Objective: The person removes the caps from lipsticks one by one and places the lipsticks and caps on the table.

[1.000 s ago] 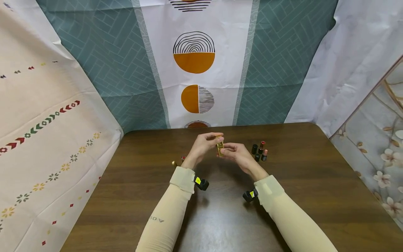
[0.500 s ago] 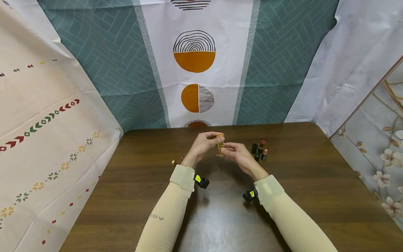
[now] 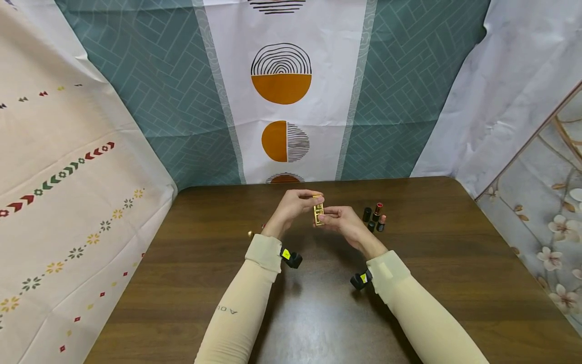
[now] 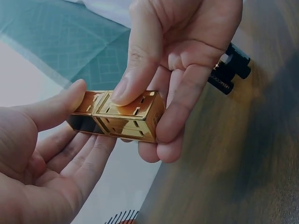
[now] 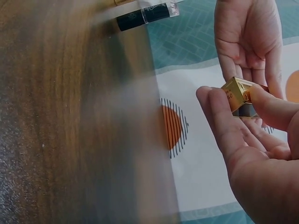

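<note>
Both hands worked on one thing, a gold case [image 3: 319,209], which they held up, slightly tilted, above the far middle of the table [image 3: 454,247]. The left hand [image 3: 289,211] pinched its far end between thumb and fingers, and the right hand [image 3: 342,223] pinched its near end in the same way. A seam [image 4: 96,115] ran around the case between the two grips, so the step looked like joining or parting two halves (a still view could not settle which). The next move, I judged, called for a straight push or pull along the case, with no twist, given its square sides. Beyond the hands, the far edge of the table lay near, with patterned cloth [image 3: 177,106] behind it. To the right, just past the right hand, stood two black cylinders [image 3: 367,215], a red-topped tube [image 3: 378,211] and a pink-topped tube [image 3: 381,224]; on the left, a small gold knob [image 3: 250,234] sat beside the wrist. The roomiest way out was toward the near side, between the forearms.
</note>
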A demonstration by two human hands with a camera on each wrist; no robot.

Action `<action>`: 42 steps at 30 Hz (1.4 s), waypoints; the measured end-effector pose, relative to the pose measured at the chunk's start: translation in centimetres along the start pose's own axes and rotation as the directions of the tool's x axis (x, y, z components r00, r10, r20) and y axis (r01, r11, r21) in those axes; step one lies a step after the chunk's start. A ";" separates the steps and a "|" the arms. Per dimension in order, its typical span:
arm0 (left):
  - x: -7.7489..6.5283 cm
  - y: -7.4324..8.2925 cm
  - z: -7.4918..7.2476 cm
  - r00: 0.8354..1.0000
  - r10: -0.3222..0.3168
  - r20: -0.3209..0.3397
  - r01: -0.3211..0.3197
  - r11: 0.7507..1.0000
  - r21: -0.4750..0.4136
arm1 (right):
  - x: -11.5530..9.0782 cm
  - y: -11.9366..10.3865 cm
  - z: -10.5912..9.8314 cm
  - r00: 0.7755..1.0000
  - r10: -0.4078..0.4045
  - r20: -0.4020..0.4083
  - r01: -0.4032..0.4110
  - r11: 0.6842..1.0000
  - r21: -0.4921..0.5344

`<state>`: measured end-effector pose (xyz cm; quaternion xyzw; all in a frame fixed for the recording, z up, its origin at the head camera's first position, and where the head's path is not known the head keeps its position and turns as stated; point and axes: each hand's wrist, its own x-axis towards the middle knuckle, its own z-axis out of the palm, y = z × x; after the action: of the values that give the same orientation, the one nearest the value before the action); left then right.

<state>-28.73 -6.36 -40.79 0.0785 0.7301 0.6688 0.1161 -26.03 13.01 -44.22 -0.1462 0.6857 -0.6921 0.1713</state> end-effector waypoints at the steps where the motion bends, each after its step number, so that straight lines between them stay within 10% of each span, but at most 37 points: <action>1: 0.0 0.0 0.0 1.000 -0.002 -0.003 0.002 1.000 -0.006 | 0.0 0.0 0.0 1.000 -0.002 0.006 0.002 1.000 -0.001; 22: -0.1 -0.7 0.2 0.995 -0.072 -0.069 0.073 0.997 0.008 | 0.0 0.4 0.7 0.998 -0.049 -0.043 0.033 0.948 -0.316; 42: 0.1 -0.6 0.8 0.988 -0.085 -0.129 0.086 0.996 0.000 | 0.5 0.8 0.6 0.995 -0.057 -0.083 0.019 0.919 -0.395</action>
<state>-28.56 -5.65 -41.44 0.0040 0.7406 0.6650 0.0968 -26.20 12.29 -44.98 -0.1586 0.8149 -0.5497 0.0929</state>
